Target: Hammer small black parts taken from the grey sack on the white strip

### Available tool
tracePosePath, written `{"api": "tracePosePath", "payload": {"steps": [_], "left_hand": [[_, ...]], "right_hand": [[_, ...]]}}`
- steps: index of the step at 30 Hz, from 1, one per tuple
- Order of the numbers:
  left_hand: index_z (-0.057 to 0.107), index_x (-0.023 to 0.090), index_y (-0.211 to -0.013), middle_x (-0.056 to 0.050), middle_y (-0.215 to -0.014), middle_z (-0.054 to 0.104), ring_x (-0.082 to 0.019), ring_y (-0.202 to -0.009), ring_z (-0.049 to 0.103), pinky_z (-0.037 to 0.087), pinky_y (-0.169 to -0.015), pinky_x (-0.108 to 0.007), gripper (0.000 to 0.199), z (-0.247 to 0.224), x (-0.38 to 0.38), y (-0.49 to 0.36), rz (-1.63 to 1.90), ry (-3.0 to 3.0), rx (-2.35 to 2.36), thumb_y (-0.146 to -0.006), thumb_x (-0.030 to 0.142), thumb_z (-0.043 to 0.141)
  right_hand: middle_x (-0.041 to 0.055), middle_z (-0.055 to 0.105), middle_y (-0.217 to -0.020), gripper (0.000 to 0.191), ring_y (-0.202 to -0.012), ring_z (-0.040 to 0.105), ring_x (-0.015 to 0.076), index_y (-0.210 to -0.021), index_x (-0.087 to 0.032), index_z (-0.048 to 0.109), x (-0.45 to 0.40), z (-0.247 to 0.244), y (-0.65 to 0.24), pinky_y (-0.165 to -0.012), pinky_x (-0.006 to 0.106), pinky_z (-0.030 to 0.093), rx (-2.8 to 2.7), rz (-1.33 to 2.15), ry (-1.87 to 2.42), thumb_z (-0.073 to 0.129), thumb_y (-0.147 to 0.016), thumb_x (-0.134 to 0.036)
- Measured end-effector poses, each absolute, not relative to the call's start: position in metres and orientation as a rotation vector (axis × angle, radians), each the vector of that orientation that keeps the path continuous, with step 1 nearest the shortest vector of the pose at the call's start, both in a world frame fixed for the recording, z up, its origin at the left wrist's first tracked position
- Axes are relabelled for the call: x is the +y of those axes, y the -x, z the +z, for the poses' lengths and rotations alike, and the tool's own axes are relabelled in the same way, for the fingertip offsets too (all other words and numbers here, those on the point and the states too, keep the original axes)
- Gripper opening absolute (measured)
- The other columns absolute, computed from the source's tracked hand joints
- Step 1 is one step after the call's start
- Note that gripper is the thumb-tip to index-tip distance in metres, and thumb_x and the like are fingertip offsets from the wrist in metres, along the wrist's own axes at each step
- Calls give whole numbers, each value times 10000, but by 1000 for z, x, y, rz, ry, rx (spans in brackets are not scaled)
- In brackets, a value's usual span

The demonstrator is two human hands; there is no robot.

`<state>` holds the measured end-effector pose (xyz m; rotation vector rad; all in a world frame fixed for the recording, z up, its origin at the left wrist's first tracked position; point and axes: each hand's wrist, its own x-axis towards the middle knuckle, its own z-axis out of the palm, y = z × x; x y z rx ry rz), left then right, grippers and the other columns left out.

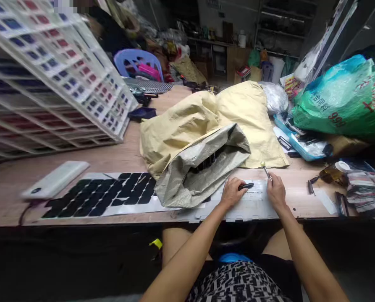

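My left hand (232,193) is closed on a small black elongated piece (246,186), held low over a whitish plastic board (250,205) at the table's front edge. My right hand (276,193), just beside it, grips a slim metal tool (265,168) with a round yellowish head pointing away from me. What exact kind of tool it is I cannot make out. Left of my hands lies an open yellow sack (181,138), its grey lining (177,180) turned out and dark pieces showing inside. Rows of black squares (95,197) lie on a white sheet.
A white power bank (55,179) with a cable lies left. A tall white rack (89,79) leans over the left side. Right are a green plastic bag (341,105), a blue tray (303,144), a brown jar (334,173) and striped cloth (365,191). A blue chair (138,58) stands behind.
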<state>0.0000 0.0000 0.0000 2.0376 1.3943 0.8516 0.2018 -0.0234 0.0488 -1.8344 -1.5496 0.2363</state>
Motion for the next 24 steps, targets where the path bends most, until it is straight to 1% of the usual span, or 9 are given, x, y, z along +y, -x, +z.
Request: {"api": "tracePosePath", "payload": {"steps": [4,8,12,15,21,24], "left_hand": [[707,225,-991,-19,-964,653,-207,-994,544,399,-918,-335,167,0,1,-1,827,-2041,1400,-830,267,718],[711,241,-996,-15,-962,650,-210,-1000,538,394,-913,-336,177,3,1,-1,786,-2022,1440,-826,288,724],[715,253,-985,-6,-974,657,-212,-996,527,386,-899,-336,165,6,0,-3,758,-2000,1457,-826,295,725],[712,252,-983,-3,-990,659,-213,-1005,522,381,-900,-336,164,7,1,-3,749,-1989,1471,-822,279,726],[704,257,-979,-3,-999,650,-208,-1010,524,380,-896,-337,155,9,0,-3,738,-1983,1461,-827,285,723],[701,250,-986,-8,-1012,648,-211,-1024,525,384,-893,-342,167,9,0,-3,724,-1984,1482,-824,283,727]], "right_hand": [[124,704,-1121,391,-1038,648,238,-1207,-166,677,-62,41,-199,-951,410,514,-1598,343,1703,450,-912,-285],[114,702,-1129,355,-1022,656,216,-1201,-179,675,-86,43,-189,-937,380,523,-1638,373,1649,464,-931,-271],[121,689,-1138,364,-1059,647,221,-1233,-173,659,-94,43,-183,-954,379,518,-1680,329,1647,442,-957,-270],[124,695,-1104,354,-1048,651,230,-1200,-163,673,-92,43,-184,-946,388,524,-1709,336,1662,440,-947,-249],[107,680,-1103,351,-1041,642,211,-1239,-177,648,-94,51,-174,-949,361,512,-1749,360,1619,442,-964,-251],[100,689,-1079,342,-1032,645,210,-1212,-181,661,-94,46,-170,-941,355,512,-1771,402,1613,445,-954,-238]]}}
